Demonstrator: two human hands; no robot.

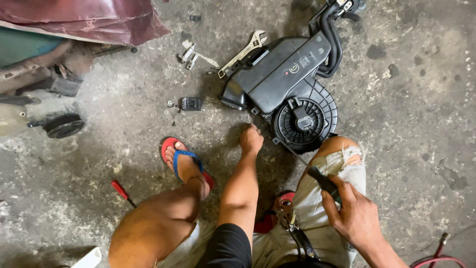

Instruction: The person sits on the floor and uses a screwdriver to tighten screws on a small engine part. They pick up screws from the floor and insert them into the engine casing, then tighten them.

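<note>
Concrete floor (406, 109); right hand (354, 213) gripping tool (322, 181)

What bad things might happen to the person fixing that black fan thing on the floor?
The left hand reaches down beside the black blower housing, which has sharp-looking corners; fingers might get scraped. The foot in the red sandal is mostly bare, near small screws that could be stepped on or lost. The dark tool in the right hand might slip.

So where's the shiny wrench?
In the head view, the wrench lies on the concrete floor near the top centre, its handle end against the upper-left edge of the black blower housing.
</note>
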